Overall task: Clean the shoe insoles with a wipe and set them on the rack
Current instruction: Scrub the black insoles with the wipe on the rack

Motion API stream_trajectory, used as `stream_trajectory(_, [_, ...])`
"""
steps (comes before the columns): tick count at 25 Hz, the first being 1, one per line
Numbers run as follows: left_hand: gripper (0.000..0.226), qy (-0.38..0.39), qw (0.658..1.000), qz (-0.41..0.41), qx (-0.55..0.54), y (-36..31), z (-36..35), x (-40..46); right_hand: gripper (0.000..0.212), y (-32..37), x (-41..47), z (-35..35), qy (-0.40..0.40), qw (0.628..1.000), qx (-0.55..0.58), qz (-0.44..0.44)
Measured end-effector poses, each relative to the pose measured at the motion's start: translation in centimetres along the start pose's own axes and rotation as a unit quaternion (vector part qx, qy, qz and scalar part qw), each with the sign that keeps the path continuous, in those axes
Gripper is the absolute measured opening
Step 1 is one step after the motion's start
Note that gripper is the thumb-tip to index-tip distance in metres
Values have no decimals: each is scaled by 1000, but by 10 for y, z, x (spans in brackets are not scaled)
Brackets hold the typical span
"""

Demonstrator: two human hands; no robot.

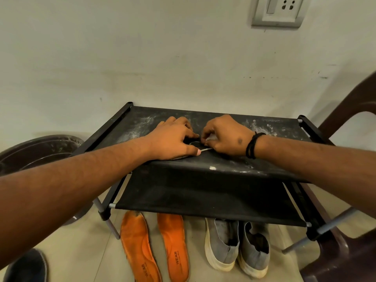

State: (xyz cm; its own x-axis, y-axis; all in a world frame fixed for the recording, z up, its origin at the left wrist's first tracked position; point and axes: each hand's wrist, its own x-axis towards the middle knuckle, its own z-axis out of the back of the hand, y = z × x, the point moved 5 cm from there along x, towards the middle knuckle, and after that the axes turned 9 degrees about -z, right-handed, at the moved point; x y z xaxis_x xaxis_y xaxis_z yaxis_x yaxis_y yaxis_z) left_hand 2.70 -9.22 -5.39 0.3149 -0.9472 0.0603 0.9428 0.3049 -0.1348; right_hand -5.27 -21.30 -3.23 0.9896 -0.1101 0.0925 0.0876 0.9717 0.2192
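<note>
Insoles (140, 247), two orange ones, lie side by side on the floor under the rack (203, 190), well below my hands and untouched. Up on the rack's dusty top shelf, between my hands, sits a flat pack with a dark oval opening (194, 143); most of it is hidden under my palms. My left hand (173, 139) presses down on it, fingers (190, 134) bent over its far edge and thumb laid along its near edge. My right hand (225, 136) is just beside the left, its fingers (207, 132) curled and pinching a pale bit of wipe (212, 137) at the opening. Grey shoes (238, 245) stand on the floor right of the insoles. A dark tub (40, 151) stands left of the rack, a brown chair (345, 231) to its right, and a wall socket (278, 11) shows above.
</note>
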Motion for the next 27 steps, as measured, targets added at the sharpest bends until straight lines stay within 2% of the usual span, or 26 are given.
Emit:
stream_trajectory(6, [61, -2, 1000, 7, -9, 1, 0, 0, 21, -45, 30, 9, -42, 993, -39, -106])
stream_trajectory(13, [61, 2, 1000, 2, 3, 0, -1, 0, 14, 2, 7, -2, 29, 999, 33, -15])
stream_trajectory(18, [61, 2, 1000, 8, 1, -2, 2, 0, 20, -41, 32, 11, -42, 991, -16, -122])
stream_trajectory(23, [66, 6, 1000, 3, -2, 1, 0, -2, 15, -1, 6, -4, 9, 995, 83, -54])
stream_trajectory(25, [63, 2, 1000, 5, -3, 1, 0, 0, 15, -6, 9, -5, 2, 997, 56, -44])
stream_trajectory(27, [60, 3, 1000, 8, -6, -1, 1, 0, 17, -27, 18, 2, -25, 997, -7, -78])
